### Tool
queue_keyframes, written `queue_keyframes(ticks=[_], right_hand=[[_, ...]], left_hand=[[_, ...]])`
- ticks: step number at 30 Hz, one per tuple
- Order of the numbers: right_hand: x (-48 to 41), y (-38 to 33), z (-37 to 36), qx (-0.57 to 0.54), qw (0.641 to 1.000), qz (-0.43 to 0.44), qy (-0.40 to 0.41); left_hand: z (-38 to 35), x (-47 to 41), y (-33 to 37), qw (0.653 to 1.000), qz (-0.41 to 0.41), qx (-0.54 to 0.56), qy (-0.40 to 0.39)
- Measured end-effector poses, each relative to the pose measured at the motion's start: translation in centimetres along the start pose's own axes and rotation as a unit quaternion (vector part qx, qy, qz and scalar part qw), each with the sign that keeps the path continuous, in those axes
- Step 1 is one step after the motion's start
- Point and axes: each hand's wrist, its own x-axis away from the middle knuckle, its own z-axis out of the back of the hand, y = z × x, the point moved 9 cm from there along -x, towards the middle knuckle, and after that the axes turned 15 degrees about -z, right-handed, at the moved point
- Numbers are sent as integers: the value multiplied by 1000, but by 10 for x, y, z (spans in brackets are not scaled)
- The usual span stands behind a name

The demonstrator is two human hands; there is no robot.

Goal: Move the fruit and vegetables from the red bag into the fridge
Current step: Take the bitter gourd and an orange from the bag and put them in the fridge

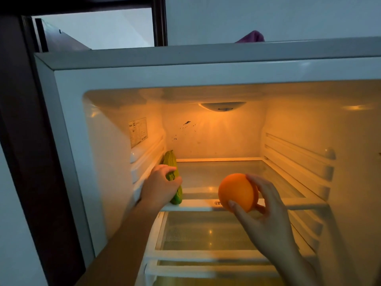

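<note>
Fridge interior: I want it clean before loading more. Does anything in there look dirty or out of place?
Yes: dark specks are scattered over the back wall, below and left of the lamp, possibly dried splatter. The glass shelf shows nothing spilled.

Both forearms are held outstretched; the left hand (pixel 159 185) is curled round a green gourd (pixel 170 162), and an orange (pixel 236 190) is gripped in the right hand (pixel 268 215).
</note>
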Motion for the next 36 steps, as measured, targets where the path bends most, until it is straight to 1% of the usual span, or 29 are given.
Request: queue_keyframes(ticks=[3,7,13,15,20,24,26,28,31,36], right_hand=[[1,0,4,-6,1000,4,2],[5,1,7,-2,1000,6,0],[28,-2,8,-5,1000,23,2],[38,3,5,-9,1000,16,-2],[70,34,-20,-46,998,-21,-40],[90,58,-36,-24,993,-72,-90],[97,66,-40,-8,991,-81,-110],[101,76,-42,-14,988,-98,-119],[107,86,-43,-13,986,-104,-129],[114,91,-48,-17,982,-105,-157]], left_hand=[[2,3,1,1000,-8,12,9],[7,20,9,999,-27,44,-4],[26,71,37,994,-79,75,29],[28,91,41,991,-97,82,36],[16,144,25,989,-28,131,58],[-29,176,3,986,34,162,-8],[-55,187,-7,976,76,192,-66],[-74,194,-8,962,99,230,-113],[-90,197,0,936,124,291,-153],[-105,199,5,914,144,333,-180]])
